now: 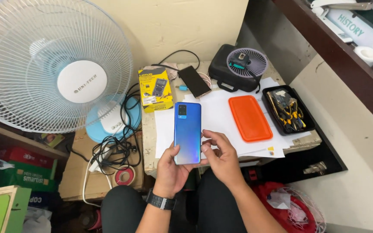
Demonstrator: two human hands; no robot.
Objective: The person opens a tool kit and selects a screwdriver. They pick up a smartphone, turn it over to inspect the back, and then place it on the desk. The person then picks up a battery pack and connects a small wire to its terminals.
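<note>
We see the left hand (171,170) gripping the blue phone (187,133) by its lower edges, back up; right hand (222,157) fingertips touch its side. We judge it light, stiff, slick, fragile: hold the edges.

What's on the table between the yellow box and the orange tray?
In the head view, white paper sheets lie between the yellow box and the orange tray; the held blue phone overlaps that gap.

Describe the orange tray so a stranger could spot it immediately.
Start at the small worktable covered with white paper sheets. On them, right of the blue smartphone, lies the flat orange rectangular plastic tray. Unlike the black tool tray beside it, it is empty.
</note>
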